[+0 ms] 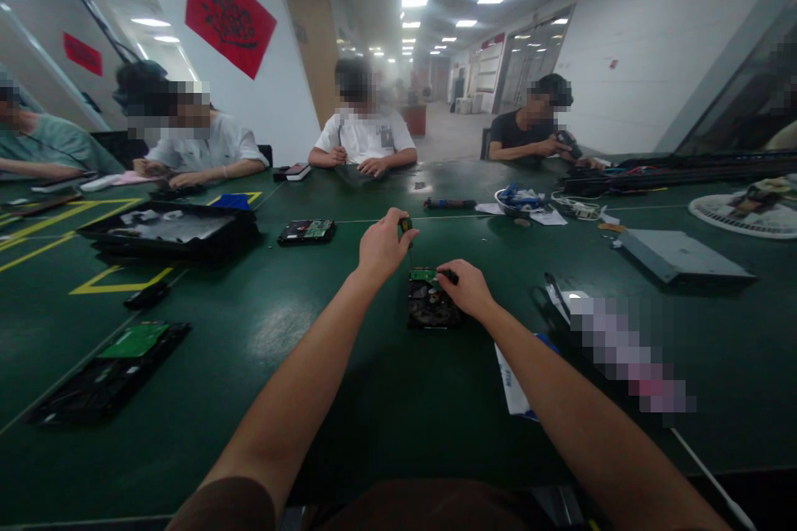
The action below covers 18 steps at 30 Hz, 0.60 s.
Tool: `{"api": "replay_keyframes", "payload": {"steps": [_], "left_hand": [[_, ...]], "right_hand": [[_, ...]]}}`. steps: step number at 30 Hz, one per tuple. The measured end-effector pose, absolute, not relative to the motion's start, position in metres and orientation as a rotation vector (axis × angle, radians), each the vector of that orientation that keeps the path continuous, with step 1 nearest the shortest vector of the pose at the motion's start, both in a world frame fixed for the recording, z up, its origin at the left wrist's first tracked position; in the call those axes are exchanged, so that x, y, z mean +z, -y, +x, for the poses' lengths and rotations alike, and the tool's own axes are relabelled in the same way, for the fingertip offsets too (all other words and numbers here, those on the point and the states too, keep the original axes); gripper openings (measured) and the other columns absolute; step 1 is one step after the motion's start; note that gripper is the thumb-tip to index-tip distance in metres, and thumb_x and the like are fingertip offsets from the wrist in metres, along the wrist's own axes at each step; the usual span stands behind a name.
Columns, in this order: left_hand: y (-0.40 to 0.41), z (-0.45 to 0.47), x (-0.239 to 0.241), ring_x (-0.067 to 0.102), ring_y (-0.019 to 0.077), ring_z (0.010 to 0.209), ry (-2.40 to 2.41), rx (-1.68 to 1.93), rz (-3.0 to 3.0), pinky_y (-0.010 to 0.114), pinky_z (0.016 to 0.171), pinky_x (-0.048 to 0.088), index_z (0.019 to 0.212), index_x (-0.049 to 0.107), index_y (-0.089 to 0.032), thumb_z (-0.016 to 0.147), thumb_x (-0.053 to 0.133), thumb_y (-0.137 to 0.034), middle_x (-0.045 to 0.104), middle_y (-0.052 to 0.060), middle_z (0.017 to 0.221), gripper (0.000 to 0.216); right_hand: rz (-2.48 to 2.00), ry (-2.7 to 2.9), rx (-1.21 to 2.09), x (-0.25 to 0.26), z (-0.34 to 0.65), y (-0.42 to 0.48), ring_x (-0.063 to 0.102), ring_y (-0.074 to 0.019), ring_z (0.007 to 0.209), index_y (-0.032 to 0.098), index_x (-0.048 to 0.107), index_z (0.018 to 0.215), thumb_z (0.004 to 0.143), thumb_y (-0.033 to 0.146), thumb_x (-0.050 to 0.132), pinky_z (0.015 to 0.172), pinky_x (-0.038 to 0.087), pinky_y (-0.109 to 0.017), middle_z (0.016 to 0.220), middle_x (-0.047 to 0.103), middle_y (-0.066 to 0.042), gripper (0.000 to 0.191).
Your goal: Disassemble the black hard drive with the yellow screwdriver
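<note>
In front of me on the table lies a hard drive [431,312], its underside up, with a green circuit board [424,274] at its far end. My left hand [384,245] is closed around the dark handle of a screwdriver [406,224], held upright above the drive. Its thin shaft points down at the board's far edge; whether the tip touches is too small to tell. At the board's right side, my right hand [468,286] pinches a small dark piece [447,274] whose kind I cannot make out.
Other drives lie at left, one near [112,373] and one further back [306,231]. Black trays [168,232] are stacked at left. On the right are a blurred-out phone-like object [623,348], a grey metal box [685,255] and a bowl of cables [521,199]. Several people sit across the table.
</note>
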<state>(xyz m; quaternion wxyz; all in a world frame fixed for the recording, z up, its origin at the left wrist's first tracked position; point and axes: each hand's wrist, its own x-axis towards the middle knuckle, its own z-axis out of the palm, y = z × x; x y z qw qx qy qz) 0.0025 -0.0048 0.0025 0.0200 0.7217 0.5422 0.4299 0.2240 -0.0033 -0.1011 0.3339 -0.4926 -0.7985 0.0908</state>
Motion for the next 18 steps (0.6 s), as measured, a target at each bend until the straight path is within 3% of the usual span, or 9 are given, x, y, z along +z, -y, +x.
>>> {"api": "replay_keyframes", "payload": {"steps": [6,11,15,18], "left_hand": [[0.0066,0.0078,0.0037,0.069,0.0181,0.085,-1.526,1.537,2.016,0.032,0.081,0.053,0.097,0.059,-0.023,0.086,0.074,-0.034,0.073,0.003,0.096,0.022],[0.0056,0.0071,0.0056,0.067,0.0179,0.091,-1.472,1.581,2.071,0.030,0.078,0.054,0.095,0.063,-0.022,0.087,0.070,-0.025,0.071,0.004,0.098,0.012],[0.0027,0.0044,0.0038,0.067,0.0178,0.093,-1.438,1.606,2.100,0.035,0.087,0.054,0.096,0.065,-0.021,0.088,0.067,-0.022,0.071,0.004,0.097,0.009],[-0.0004,0.0055,0.0012,0.067,0.0178,0.089,-1.304,1.559,1.882,0.033,0.076,0.058,0.099,0.063,-0.020,0.087,0.069,-0.030,0.070,0.004,0.096,0.017]], "right_hand": [[-1.270,2.073,0.252,-0.1016,0.2234,0.0031,0.066,-0.0236,0.106,0.023,0.073,0.105,0.092,0.026,0.067,0.099,0.050,-0.042,0.113,0.073,-0.007,0.015],[-1.297,2.072,0.250,-0.1017,0.2230,0.0032,0.065,-0.0234,0.106,0.023,0.073,0.106,0.093,0.028,0.066,0.097,0.051,-0.042,0.113,0.072,-0.007,0.016],[-1.283,2.068,0.252,-0.1007,0.2226,0.0042,0.066,-0.0232,0.106,0.023,0.074,0.105,0.093,0.027,0.067,0.097,0.050,-0.041,0.113,0.072,-0.008,0.015],[-1.295,2.069,0.251,-0.0997,0.2225,0.0053,0.065,-0.0230,0.106,0.024,0.074,0.105,0.093,0.027,0.066,0.097,0.050,-0.040,0.113,0.072,-0.007,0.015]]}}
